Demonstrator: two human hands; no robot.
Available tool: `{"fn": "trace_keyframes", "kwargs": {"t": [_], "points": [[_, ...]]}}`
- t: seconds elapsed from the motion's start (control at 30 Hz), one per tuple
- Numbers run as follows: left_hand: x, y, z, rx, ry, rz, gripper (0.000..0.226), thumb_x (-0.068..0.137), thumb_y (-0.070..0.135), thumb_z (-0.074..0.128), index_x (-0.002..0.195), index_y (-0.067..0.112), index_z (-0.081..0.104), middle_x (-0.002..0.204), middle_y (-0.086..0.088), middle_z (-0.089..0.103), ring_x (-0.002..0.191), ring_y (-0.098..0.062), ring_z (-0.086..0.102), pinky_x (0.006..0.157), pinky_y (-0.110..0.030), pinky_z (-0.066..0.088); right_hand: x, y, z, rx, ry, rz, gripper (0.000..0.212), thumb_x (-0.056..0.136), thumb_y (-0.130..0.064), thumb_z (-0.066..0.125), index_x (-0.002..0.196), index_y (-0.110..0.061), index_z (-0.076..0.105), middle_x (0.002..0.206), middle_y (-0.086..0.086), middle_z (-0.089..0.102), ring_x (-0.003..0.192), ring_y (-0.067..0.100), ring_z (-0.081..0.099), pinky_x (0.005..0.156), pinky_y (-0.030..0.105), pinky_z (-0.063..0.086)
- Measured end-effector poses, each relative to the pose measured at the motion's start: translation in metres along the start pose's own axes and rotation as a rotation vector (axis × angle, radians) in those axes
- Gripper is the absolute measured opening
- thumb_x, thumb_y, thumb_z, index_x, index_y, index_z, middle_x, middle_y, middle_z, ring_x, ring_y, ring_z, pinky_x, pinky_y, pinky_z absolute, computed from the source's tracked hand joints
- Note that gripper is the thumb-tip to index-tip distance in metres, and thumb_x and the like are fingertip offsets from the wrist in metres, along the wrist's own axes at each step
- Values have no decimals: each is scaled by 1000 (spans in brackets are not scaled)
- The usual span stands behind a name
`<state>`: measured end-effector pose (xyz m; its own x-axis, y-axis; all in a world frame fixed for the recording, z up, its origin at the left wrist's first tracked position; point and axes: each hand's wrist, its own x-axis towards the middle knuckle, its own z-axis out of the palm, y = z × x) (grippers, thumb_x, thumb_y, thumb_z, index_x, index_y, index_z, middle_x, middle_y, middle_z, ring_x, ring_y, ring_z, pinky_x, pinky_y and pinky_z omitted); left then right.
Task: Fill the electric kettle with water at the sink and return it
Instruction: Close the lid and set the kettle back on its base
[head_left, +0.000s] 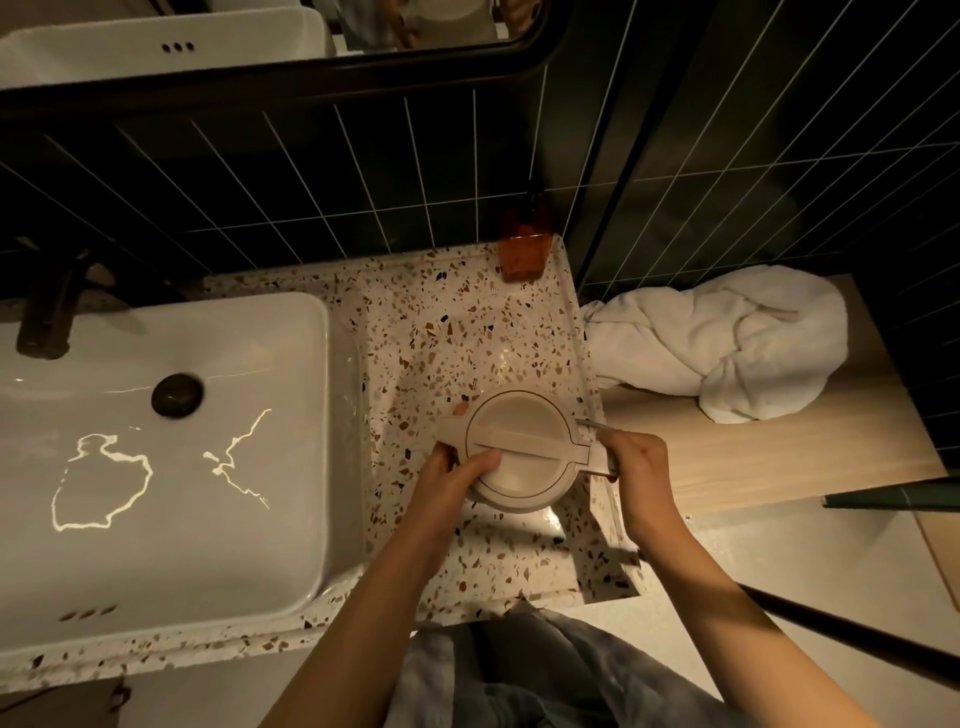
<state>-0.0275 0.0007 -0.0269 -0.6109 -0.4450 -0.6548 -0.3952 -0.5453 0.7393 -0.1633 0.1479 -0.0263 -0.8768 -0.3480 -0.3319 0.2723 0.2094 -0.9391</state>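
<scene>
A cream electric kettle (524, 441) with its lid closed stands over the speckled terrazzo counter (447, 332), to the right of the sink. My left hand (457, 467) wraps around the kettle's left side, thumb on the lid's edge. My right hand (636, 467) grips the kettle's handle at its right. The white rectangular sink (156, 545) lies at the left with a dark drain plug (176, 395) and a dark tap (49, 317) at its back left. No water runs from the tap.
An amber bottle (522, 249) stands at the counter's back right corner by the dark tiled wall. A crumpled white towel (727, 338) lies on a lower wooden shelf (779, 457) to the right. A mirror (260, 47) hangs above.
</scene>
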Motion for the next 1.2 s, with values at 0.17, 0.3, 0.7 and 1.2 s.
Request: {"fn": "trace_keyframes", "kwargs": {"t": [0.17, 0.3, 0.7, 1.2], "points": [[7, 5, 1, 30, -33, 7, 65, 81, 30, 71, 141, 29, 44, 132, 9, 59, 123, -12, 54, 109, -39, 40, 8, 0, 2, 18, 12, 72, 49, 89, -5, 55, 44, -15, 40, 38, -11, 35, 40, 8, 32, 45, 17, 35], [4, 3, -1, 145, -57, 55, 54, 85, 38, 69, 133, 37, 45, 132, 15, 55, 124, -7, 50, 106, -34, 41, 10, -2, 1, -48, 7, 88, 31, 84, -18, 56, 56, -8, 47, 50, 6, 32, 48, 16, 30, 46, 22, 30], [-1, -2, 6, 170, 6, 107, 63, 87, 35, 66, 143, 32, 39, 139, 10, 52, 127, -9, 49, 105, -30, 42, 9, 0, -8, -43, -65, 138, 34, 67, -40, 57, 68, -6, 54, 66, 16, 40, 66, 24, 35, 64, 34, 29], [-24, 0, -6, 67, 161, 92, 25, 93, 20, 60, 118, 23, 64, 119, -1, 65, 108, -14, 62, 75, -25, 54, -21, -16, -31, -163, -8, -59, 27, 92, -5, 51, 114, -7, 67, 100, 8, 70, 89, 18, 62, 82, 32, 51]]}}
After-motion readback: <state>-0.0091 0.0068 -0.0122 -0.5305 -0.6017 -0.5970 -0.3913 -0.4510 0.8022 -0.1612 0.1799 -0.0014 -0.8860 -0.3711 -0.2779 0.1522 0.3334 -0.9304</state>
